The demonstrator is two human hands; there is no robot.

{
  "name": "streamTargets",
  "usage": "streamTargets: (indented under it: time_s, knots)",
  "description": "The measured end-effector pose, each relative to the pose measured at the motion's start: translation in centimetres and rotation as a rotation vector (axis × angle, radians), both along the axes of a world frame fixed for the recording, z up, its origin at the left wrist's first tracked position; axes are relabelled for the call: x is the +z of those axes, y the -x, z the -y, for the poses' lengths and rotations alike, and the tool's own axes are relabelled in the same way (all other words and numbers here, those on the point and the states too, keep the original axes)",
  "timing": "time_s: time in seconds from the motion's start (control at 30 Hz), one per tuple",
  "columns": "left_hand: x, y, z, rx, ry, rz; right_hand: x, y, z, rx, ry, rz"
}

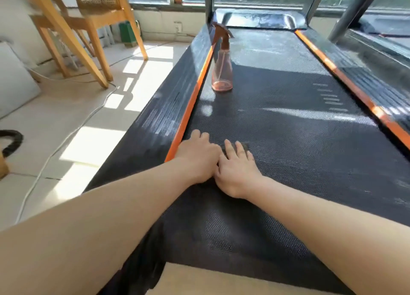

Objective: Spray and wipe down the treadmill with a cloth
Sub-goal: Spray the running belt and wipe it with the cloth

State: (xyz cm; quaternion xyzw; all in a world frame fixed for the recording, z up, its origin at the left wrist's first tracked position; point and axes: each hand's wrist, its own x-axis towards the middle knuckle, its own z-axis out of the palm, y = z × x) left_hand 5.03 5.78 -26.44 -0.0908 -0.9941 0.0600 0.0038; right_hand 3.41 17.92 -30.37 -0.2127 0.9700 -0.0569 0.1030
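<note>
The treadmill's black textured belt [288, 139] runs away from me between two orange side strips. Both my hands lie side by side on the belt near its left strip. My left hand [197, 155] rests flat, fingers forward. My right hand [235, 168] presses down with straight fingers on a dark grey cloth [243, 145], of which only a small edge shows past the fingertips. A pink transparent spray bottle [221, 70] stands upright on the belt farther ahead, close to the left orange strip [188, 115].
A wooden chair [88, 28] stands on the tiled floor to the left, with a white cable [66, 139] trailing past it. The treadmill's uprights [346, 17] and windows are at the far end. A second machine [381, 50] lies on the right.
</note>
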Motion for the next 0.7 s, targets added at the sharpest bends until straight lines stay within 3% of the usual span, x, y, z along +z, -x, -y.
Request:
streamTargets:
  time_s: [0.1, 0.2, 0.27, 0.37, 0.43, 0.47, 0.57, 0.6, 0.7]
  knots:
    - [-0.2, -1.0, 4.0, 0.04, 0.084, -0.055, 0.4, 1.5, 2.1, 0.065, -0.033, -0.007]
    - [-0.3, -1.7, 7.1, 0.109, -0.029, -0.047, 0.7, 2.3, 3.0, 0.088, -0.04, -0.013]
    - [-0.1, -1.7, 8.3, 0.121, -0.137, -0.08, 0.9, 2.8, 3.6, 0.038, 0.073, -0.069]
    - [1.4, -0.3, 9.5, 0.193, -0.483, -0.054, 3.0, 3.1, 5.1, -0.239, 0.457, -0.152]
    - [2.9, 0.8, 10.3, 0.283, -0.782, -0.025, 4.6, 3.0, 6.7, -0.372, 0.731, -0.119]
    - [3.4, 1.1, 10.8, 0.32, -0.895, -0.012, 5.0, 2.6, 7.9, -0.364, 0.767, -0.054]
    - [3.9, 1.1, 11.7, 0.367, -1.019, 0.0, 3.3, 1.2, 11.5, -0.174, 0.462, 0.092]
    - [3.8, 0.8, 11.9, 0.377, -1.018, 0.0, 2.8, 0.6, 12.2, -0.127, 0.323, 0.055]
    - [3.9, 0.5, 12.9, 0.367, -0.825, -0.042, 3.0, -1.4, 12.6, -0.102, 0.183, -0.002]
